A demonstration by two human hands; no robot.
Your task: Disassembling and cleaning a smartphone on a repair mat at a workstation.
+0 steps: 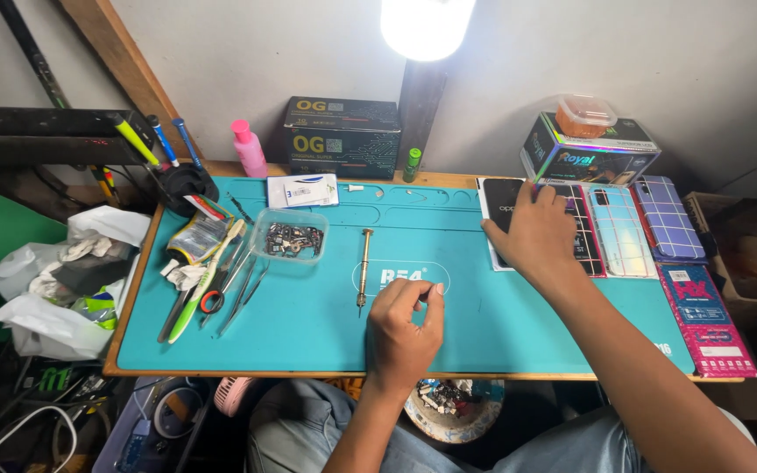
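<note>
We work at a wooden-edged bench covered by a teal silicone repair mat [308, 324]. Our left hand [403, 328] rests near the middle of the mat, fingers curled in and thumb meeting forefinger in a tight pinch; whatever sits between the fingertips is too small for us to make out. Just left of that hand lies a slim brass-handled precision screwdriver [364, 267], its length running away from us, apart from the fingers.

Our right hand [532, 232] reaches to the far right side of the mat and lies flat, fingers spread, on a black smartphone [503, 206] that sits on a white sheet at the mat's edge. Beside it to the right we see a row of phone back covers [641, 223], one pale and shiny, one purple checked, and nearer to us a pink printed packet [703, 320].

On the left part of the mat stand a clear plastic tray of small dark metal parts [291, 236] and a loose bunch of tweezers, scissors and a green-handled tool [212, 285]. At the back a pink bottle [248, 149] and two stacked black cardboard boxes [342, 136] stand against the wall, under a bright lamp [425, 26].
</note>
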